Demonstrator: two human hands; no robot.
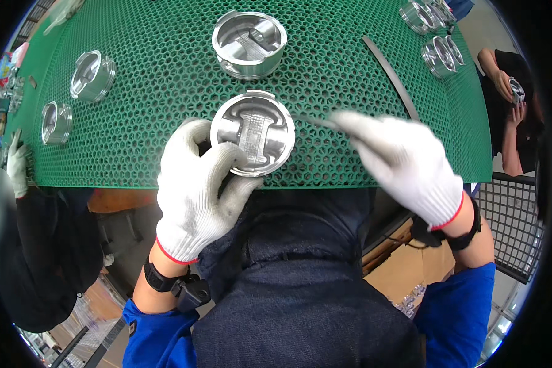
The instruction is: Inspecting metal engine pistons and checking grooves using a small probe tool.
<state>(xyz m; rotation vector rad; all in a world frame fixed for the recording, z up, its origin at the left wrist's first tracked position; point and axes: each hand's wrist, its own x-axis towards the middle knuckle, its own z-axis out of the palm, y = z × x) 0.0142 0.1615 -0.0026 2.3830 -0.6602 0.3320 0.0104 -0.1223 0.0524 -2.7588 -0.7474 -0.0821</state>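
Note:
My left hand [199, 184], in a white knit glove, grips a silver metal piston [254, 135] by its lower left side. The piston's hollow underside faces up at the near edge of the green mat. To its right, my gloved right hand [398, 159] is closed round a thin grey tool [316, 120], smeared by motion. The tool's tip is close to the piston's right rim; whether it touches I cannot tell. Just beyond stands another piston [249, 49], hollow side up, with no hand on it.
Green honeycomb matting [325, 80] covers the table. Two pistons [93, 76] stand at left, several more [438, 58] at far right. A flat metal strip [391, 76] lies right of centre. At left is another person's gloved hand [18, 165]; at right a person holds a piston [516, 90].

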